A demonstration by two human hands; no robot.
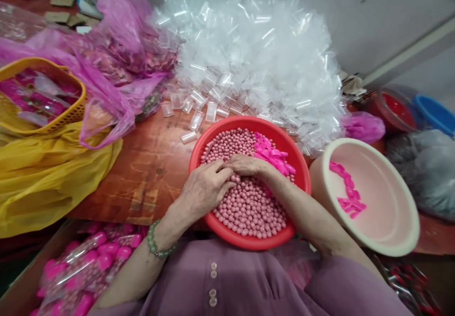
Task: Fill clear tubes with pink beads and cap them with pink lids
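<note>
A red basin (302,174) full of round pink beads (252,212) sits before me at the table's front edge. Bright pink plastic pieces (272,155) lie heaped on the beads at the basin's right side. Over the beads, my left hand (206,183) and my right hand (245,165) meet with bent fingers touching. Both hands look closed, their fingertips in or just above the beads. Whatever is between the fingers is hidden by the hands themselves.
Clear plastic tubes (256,55) form a big pile behind the basin. To the right stands a cream tub (384,183) with some pink pieces. At left are a yellow basket (80,103), a yellow bag (53,178) and purple bags (124,22). Filled pink-capped tubes (88,259) lie below left.
</note>
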